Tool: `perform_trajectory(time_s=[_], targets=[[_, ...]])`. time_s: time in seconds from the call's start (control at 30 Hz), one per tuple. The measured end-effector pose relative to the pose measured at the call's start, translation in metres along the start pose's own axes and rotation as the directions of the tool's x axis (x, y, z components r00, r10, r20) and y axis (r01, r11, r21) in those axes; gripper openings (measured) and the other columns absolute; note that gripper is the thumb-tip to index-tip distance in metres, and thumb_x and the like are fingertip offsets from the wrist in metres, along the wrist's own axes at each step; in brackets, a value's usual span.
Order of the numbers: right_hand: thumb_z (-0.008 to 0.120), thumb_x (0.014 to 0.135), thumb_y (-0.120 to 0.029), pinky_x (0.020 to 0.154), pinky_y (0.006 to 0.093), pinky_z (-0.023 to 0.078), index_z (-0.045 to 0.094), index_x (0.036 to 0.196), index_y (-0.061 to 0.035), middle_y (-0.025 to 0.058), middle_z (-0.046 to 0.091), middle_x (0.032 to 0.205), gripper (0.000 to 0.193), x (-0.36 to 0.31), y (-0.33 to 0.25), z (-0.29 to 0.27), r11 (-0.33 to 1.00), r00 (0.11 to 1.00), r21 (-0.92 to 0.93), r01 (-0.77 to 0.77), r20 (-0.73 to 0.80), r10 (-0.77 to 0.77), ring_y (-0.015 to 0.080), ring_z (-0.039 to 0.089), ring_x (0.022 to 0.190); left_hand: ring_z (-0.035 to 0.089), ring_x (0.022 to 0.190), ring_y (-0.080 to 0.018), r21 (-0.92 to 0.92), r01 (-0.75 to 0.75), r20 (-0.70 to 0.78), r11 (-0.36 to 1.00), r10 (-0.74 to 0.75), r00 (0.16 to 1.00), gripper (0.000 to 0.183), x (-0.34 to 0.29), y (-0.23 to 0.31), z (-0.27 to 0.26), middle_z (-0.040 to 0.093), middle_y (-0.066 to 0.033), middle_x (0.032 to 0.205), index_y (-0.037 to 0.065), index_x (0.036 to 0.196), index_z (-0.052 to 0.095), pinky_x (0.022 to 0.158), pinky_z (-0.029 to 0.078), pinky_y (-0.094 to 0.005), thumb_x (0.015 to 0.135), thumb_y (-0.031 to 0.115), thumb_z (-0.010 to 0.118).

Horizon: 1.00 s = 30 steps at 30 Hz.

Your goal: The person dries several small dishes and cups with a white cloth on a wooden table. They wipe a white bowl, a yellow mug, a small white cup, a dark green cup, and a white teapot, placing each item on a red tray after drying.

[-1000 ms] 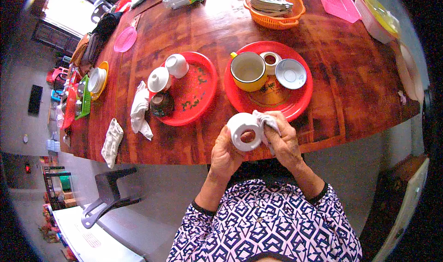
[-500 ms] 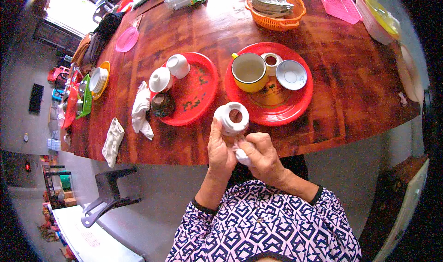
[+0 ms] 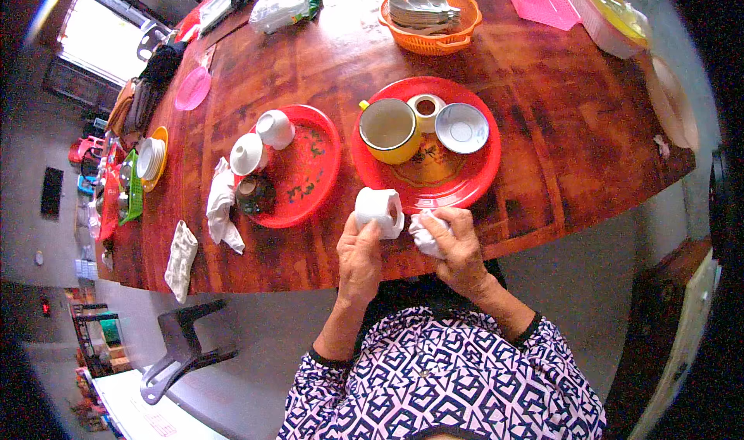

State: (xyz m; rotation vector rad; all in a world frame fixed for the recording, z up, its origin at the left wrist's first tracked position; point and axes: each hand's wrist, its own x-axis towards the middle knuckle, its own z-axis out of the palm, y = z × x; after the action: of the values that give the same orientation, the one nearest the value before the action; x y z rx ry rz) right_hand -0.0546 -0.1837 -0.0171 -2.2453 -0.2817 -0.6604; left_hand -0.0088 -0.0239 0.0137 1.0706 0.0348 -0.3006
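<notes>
A small white ceramic pot is in my left hand, tipped so its round opening faces right. My right hand grips a bunched white cloth just beside that opening, with a small gap between them. Beyond my hands, a red round tray bears a yellow enamel mug, a white piece with a brown-centred hole and a pale saucer. Left of it, another red tray holds a white cup, a white lidded cup and a dark cup.
Two white cloths lie at the left of the wooden table. An orange basket of spoons, a pink basket and a plastic packet stand farther back. A dark chair is on the floor at left.
My hands have drawn apart, the cloth coming away from the pot to the right. The pot has turned from opening upward to facing right. The whole view has shifted slightly.
</notes>
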Motion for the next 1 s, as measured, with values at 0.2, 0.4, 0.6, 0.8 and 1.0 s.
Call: perform_trajectory(time_s=[0.2, 0.4, 0.6, 0.8, 1.0], targets=[[0.068, 0.071, 0.004, 0.082, 0.0337, 0.047, 0.061, 0.113, -0.0028, 0.0128, 0.055, 0.104, 0.043, -0.006, 0.025, -0.022, 0.972, 0.970, 0.068, -0.224, -0.083, 0.229, 0.0269, 0.056, 0.093, 0.051, 0.101, -0.0332, 0.781, -0.618, 0.581, 0.091, 0.258, 0.772, 0.013, 0.027, -0.016, 0.015, 0.055, -0.0135, 0.104, 0.002, 0.095, 0.056, 0.091, 0.039, -0.0428, 0.084, 0.009, 0.058], [0.064, 0.074, 0.008, 0.081, 0.0322, 0.047, 0.061, 0.114, -0.0040, 0.0113, 0.054, 0.104, 0.041, -0.008, 0.034, -0.040, 0.929, 0.919, 0.125, -0.349, -0.147, 0.365, 0.0246, 0.057, 0.093, 0.052, 0.101, -0.0290, 0.663, -0.722, 0.746, -0.197, 0.097, 0.659, 0.022, 0.057, -0.050, 0.025, 0.055, -0.0117, 0.100, 0.004, 0.097, 0.057, 0.094, 0.041, -0.0402, 0.077, 0.010, 0.054], [0.064, 0.072, 0.009, 0.081, 0.0320, 0.047, 0.062, 0.112, -0.0035, 0.0115, 0.054, 0.105, 0.041, -0.016, 0.050, -0.049, 0.923, 0.905, 0.083, -0.375, -0.181, 0.384, 0.0247, 0.057, 0.093, 0.052, 0.101, -0.0282, 0.674, -0.692, 0.732, -0.258, 0.099, 0.675, 0.019, 0.071, -0.059, 0.029, 0.055, -0.0105, 0.098, 0.003, 0.093, 0.058, 0.091, 0.043, -0.0392, 0.076, 0.010, 0.055], [0.063, 0.072, 0.010, 0.080, 0.0318, 0.048, 0.062, 0.110, -0.0027, 0.0117, 0.055, 0.103, 0.040, -0.005, 0.058, -0.049, 0.920, 0.897, 0.064, -0.386, -0.206, 0.391, 0.0249, 0.057, 0.093, 0.052, 0.101, -0.0279, 0.680, -0.685, 0.731, -0.262, 0.177, 0.659, 0.015, 0.085, -0.070, 0.030, 0.053, -0.0100, 0.095, 0.002, 0.087, 0.056, 0.090, 0.045, -0.0386, 0.073, 0.008, 0.057], [0.063, 0.074, 0.009, 0.081, 0.0317, 0.048, 0.062, 0.111, -0.0030, 0.0112, 0.055, 0.103, 0.039, 0.005, 0.063, -0.047, 0.903, 0.883, 0.117, -0.414, -0.191, 0.430, 0.0241, 0.057, 0.093, 0.053, 0.099, -0.0277, 0.699, -0.695, 0.714, -0.171, 0.232, 0.661, 0.016, 0.089, -0.073, 0.037, 0.053, -0.0098, 0.094, 0.002, 0.085, 0.057, 0.091, 0.046, -0.0400, 0.070, 0.005, 0.060]])
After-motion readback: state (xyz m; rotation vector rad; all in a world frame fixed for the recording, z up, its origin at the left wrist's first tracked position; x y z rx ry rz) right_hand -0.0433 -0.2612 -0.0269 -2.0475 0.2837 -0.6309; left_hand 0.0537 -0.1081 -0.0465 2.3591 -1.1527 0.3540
